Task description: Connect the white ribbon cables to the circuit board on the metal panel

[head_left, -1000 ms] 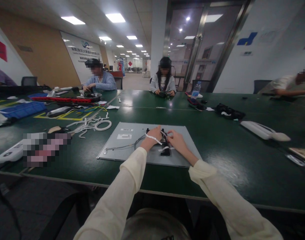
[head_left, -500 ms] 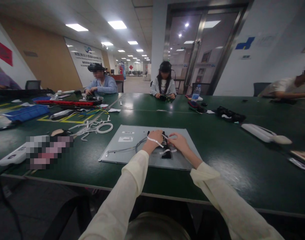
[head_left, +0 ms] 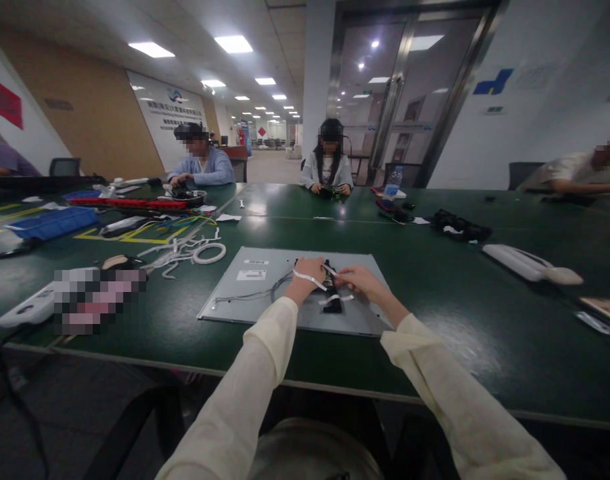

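A flat grey metal panel lies on the green table, with labels at its upper left and thin grey cables running across it. On the panel sits a black part with white strips over it. My left hand presses on the black part's upper left, a white strip lying across its back; its fingertips are hidden. At the part's upper right, my right hand pinches the end of a short white strip.
Left of the panel lie white cable pieces, a white coil, a blue tray and a white device. Another white device is at right. Beyond are a bottle and people seated across the table.
My right hand has shifted slightly right and its fingers have drawn closer together at the white strip. My left hand stays at nearly the same place on the black part.
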Demonstrator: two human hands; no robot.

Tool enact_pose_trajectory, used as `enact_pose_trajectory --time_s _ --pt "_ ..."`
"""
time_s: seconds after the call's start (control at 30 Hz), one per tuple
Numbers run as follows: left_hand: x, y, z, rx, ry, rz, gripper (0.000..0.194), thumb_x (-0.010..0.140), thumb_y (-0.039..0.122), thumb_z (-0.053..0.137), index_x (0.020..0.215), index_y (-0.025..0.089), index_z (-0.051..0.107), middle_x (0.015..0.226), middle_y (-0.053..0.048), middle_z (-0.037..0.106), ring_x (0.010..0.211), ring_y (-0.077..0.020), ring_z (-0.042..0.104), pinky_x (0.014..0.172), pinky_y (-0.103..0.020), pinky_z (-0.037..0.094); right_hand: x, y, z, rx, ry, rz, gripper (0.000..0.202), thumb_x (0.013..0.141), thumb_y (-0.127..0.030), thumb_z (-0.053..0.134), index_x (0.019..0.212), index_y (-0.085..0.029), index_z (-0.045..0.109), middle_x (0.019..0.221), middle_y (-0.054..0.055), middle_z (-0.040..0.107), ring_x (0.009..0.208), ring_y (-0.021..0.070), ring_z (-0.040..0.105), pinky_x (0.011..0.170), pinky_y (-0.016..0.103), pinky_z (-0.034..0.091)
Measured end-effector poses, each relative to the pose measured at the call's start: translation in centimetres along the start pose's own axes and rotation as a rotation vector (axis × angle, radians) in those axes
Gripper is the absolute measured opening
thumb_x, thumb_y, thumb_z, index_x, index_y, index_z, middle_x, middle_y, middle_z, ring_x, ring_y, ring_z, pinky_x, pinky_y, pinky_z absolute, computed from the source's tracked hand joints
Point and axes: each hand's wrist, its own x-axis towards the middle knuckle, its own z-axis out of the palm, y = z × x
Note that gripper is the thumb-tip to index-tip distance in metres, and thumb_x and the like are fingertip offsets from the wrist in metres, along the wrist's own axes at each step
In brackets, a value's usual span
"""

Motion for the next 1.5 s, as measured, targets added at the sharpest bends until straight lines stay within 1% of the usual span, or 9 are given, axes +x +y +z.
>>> enact_pose_trajectory --time_s 0.1,0.2,0.33,0.57,0.67,0.8,1.0,1.3,1.5 --pt "0.0 -0.1 0.1 -0.001 -0.011 -0.011 0.027 0.086 0.023 0.036 0.105 0.019 0.055 0.097 -0.008 0.066 0.093 -0.0205 0.059 0.088 -0.035 0.037 0.2 0.1 -0.3 -0.070 -0.031 0.001 0.024 0.072 -0.031 0.057 0.076 -0.009 0.065 0.049 0.000 0.055 0.035 0.0028 0.031 0.035 0.015 0.018" --pt "0.1 -0.1 0.1 -0.004 -0.031 -0.032 0.027 0.086 0.026 0.037 0.106 0.020 0.055 0.097 -0.007 0.065 0.095 -0.0199 0.058 0.089 -0.034 0.036 0.4 0.2 -0.3 -0.065 -0.028 0.014 0.025 0.074 -0.032 0.054 0.074 -0.009 0.064 0.054 0.001 0.058 0.035 0.0020 0.030 0.034 0.015 0.017" --pt "0.1 0.0 0.2 -0.003 -0.032 -0.041 0.027 0.086 0.026 0.036 0.105 0.019 0.055 0.097 -0.008 0.065 0.095 -0.0203 0.058 0.090 -0.035 0.036 0.5 0.3 0.1 -0.141 -0.032 -0.030 0.022 0.079 -0.029 0.047 0.073 -0.010 0.059 0.066 0.005 0.065 0.037 0.0022 0.037 0.035 0.014 0.021" --pt "-0.1 0.1 -0.1 -0.009 -0.022 -0.031 0.026 0.087 0.025 0.034 0.097 0.018 0.057 0.095 -0.009 0.065 0.093 -0.0214 0.059 0.088 -0.036 0.037 0.6 0.2 0.5 -0.409 0.046 -0.060 0.033 0.082 -0.031 0.042 0.058 -0.014 0.055 0.051 0.004 0.058 0.042 0.0078 0.048 0.042 0.017 0.032" --pt "-0.2 0.1 -0.3 -0.008 -0.026 -0.040 0.027 0.087 0.025 0.034 0.098 0.018 0.057 0.095 -0.009 0.065 0.092 -0.0215 0.059 0.086 -0.035 0.038 0.4 -0.2 0.9 -0.575 0.130 -0.081 0.033 0.080 -0.030 0.046 0.053 -0.014 0.056 0.056 0.008 0.060 0.058 0.0134 0.057 0.052 0.020 0.037" --pt "-0.3 0.2 -0.5 -0.006 -0.029 -0.050 0.026 0.086 0.026 0.036 0.097 0.018 0.058 0.093 -0.009 0.066 0.090 -0.0213 0.060 0.083 -0.033 0.041 -0.3 -1.1 1.8 -0.736 0.213 -0.086 0.026 0.080 -0.028 0.048 0.066 -0.013 0.064 0.079 0.016 0.065 0.081 0.0220 0.061 0.064 0.026 0.040" --pt "-0.3 0.3 -0.6 -0.011 -0.014 -0.045 0.026 0.087 0.026 0.035 0.096 0.018 0.058 0.093 -0.009 0.066 0.090 -0.0213 0.060 0.082 -0.033 0.041 -1.7 -2.1 2.4 -1.088 0.218 -0.147 0.034 0.088 -0.031 0.039 0.088 -0.011 0.066 0.090 0.019 0.064 0.085 0.0256 0.061 0.067 0.031 0.042" --pt "-0.4 0.3 -0.8 -0.013 -0.040 -0.049 0.027 0.088 0.027 0.035 0.099 0.017 0.058 0.095 -0.010 0.066 0.092 -0.0217 0.060 0.084 -0.034 0.041 -2.8 -2.7 2.8 -1.152 0.290 -0.165 0.029 0.088 -0.032 0.042 0.097 -0.011 0.060 0.090 0.017 0.064 0.084 0.0255 0.061 0.066 0.029 0.041" --pt "-0.6 0.5 -0.9 -0.027 -0.049 -0.023 0.026 0.088 0.024 0.034 0.100 0.016 0.056 0.097 -0.010 0.065 0.093 -0.0221 0.060 0.084 -0.036 0.040 -3.2 -2.4 2.5 -1.155 0.293 -0.174 0.020 0.086 -0.023 0.043 0.096 -0.011 0.057 0.090 0.016 0.063 0.083 0.0240 0.061 0.063 0.028 0.038"
